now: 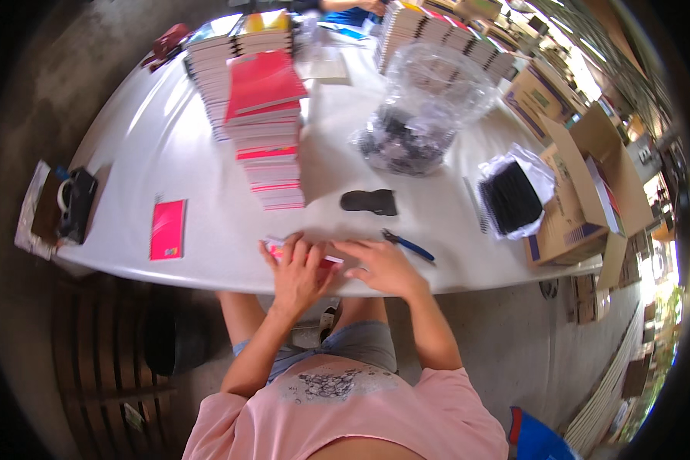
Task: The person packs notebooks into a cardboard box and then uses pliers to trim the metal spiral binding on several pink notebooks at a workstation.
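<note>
On the glossy white desk, a rectangular pink spiral notebook lies toward the near left corner. By the near edge, the left hand spreads over a pink-and-white paper booklet; I cannot tell whether it grips. Beside it, the right hand is loosely open, visibly holding nothing. Grey concrete floor shows below; an open brown cardboard box stands at the right edge.

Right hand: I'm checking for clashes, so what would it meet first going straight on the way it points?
Most likely the left hand, since the right hand points leftward towards it. Depth is unclear, so it might pass just above.
</note>
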Tool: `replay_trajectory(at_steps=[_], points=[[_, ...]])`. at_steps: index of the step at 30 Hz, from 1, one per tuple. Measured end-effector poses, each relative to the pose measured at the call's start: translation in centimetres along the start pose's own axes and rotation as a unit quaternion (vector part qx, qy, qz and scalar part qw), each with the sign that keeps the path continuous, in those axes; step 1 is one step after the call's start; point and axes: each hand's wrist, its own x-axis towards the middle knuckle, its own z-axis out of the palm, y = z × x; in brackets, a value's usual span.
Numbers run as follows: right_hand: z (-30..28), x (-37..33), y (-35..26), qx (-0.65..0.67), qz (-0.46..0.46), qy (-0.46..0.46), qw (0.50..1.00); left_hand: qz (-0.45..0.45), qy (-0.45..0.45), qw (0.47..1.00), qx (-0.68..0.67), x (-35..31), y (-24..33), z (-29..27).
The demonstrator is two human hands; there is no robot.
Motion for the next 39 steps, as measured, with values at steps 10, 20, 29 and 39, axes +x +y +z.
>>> replay_trajectory(at_steps=[10,20,29,39], points=[[-10.8,-6.1,24.2,-0.259,0.473,0.275,0.796,0.011,0.066,0.998,0.005,1.0,0.7,0.9],[-12.5,-3.2,23.8,-0.290,0.368,0.145,0.872,-0.007,0.099,0.995,0.015,1.7,0.9,0.7],[-13.3,-1.8,19.8,-0.351,0.228,0.218,0.882,-0.019,0.102,0.995,0.010,2.5,1.2,0.3],[-2.4,-0.8,1.1,0.040,0.031,0.054,0.997,-0.024,0.093,0.995,-0.002,1.1,0.6,0.6]])
